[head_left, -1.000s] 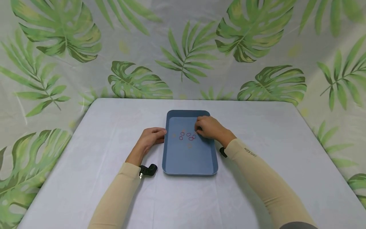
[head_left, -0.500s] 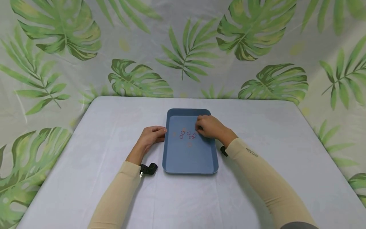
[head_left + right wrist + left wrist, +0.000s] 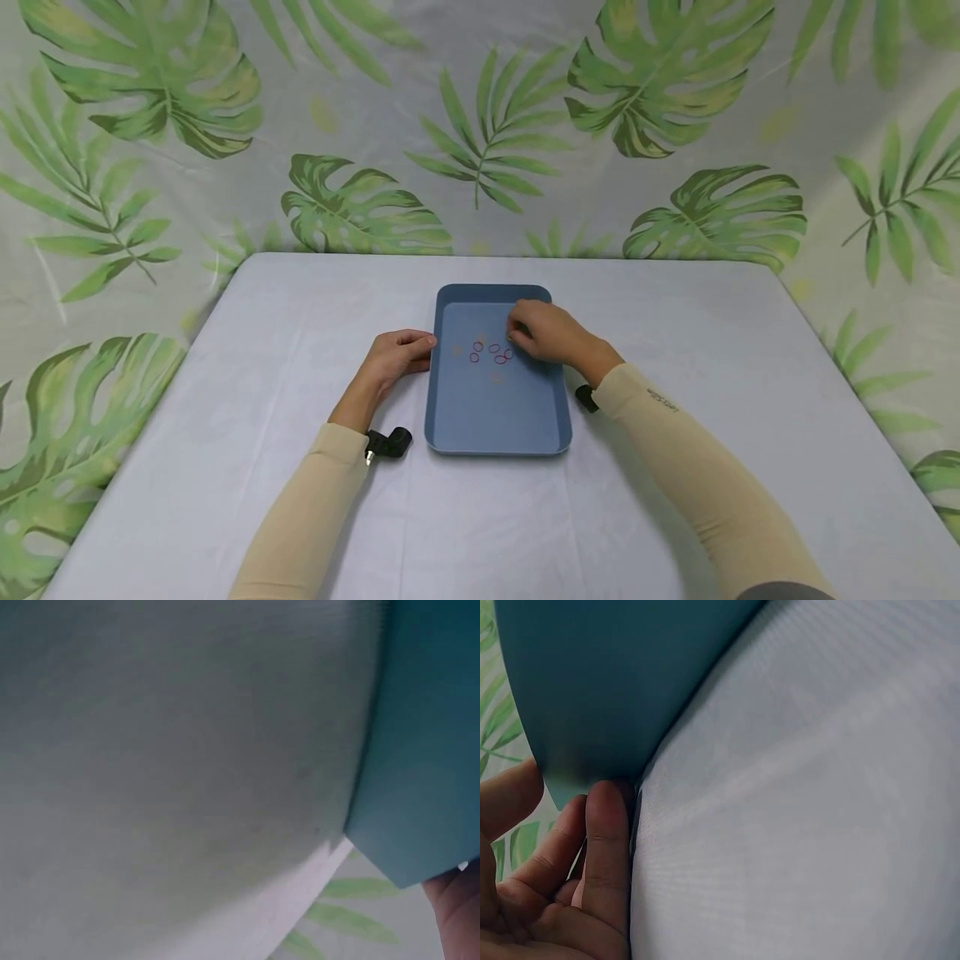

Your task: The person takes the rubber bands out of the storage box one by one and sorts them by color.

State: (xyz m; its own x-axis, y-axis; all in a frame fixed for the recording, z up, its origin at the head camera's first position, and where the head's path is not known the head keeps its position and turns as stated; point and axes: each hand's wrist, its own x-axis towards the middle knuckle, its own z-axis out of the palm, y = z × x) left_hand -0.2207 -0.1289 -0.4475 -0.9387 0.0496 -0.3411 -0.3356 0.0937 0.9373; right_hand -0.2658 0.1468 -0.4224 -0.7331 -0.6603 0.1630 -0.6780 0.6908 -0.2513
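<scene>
A blue-grey rectangular tray (image 3: 498,417) lies on the table. On its floor are several thin red rings (image 3: 500,360) like small rubber bands, with a few faint orange ones (image 3: 497,379) around them. My left hand (image 3: 393,357) holds the tray's left side; in the left wrist view the thumb (image 3: 514,799) is at the rim and the fingers (image 3: 606,840) press the outer wall. My right hand (image 3: 551,332) is over the tray's right half, fingers curled downward close to the red rings. Its fingertips are mostly hidden, so I cannot tell whether they pinch anything.
A white cloth covers the table (image 3: 300,300). Behind it hangs a leaf-patterned curtain (image 3: 495,108). Each wrist carries a small black camera, the left one (image 3: 390,443) beside the tray's lower left. The tray's raised walls (image 3: 420,750) edge the rings' area.
My right hand has shifted very slightly left over the tray, its fingertips a little nearer the red rings. My left hand stays at the tray's side, and the rings lie as before.
</scene>
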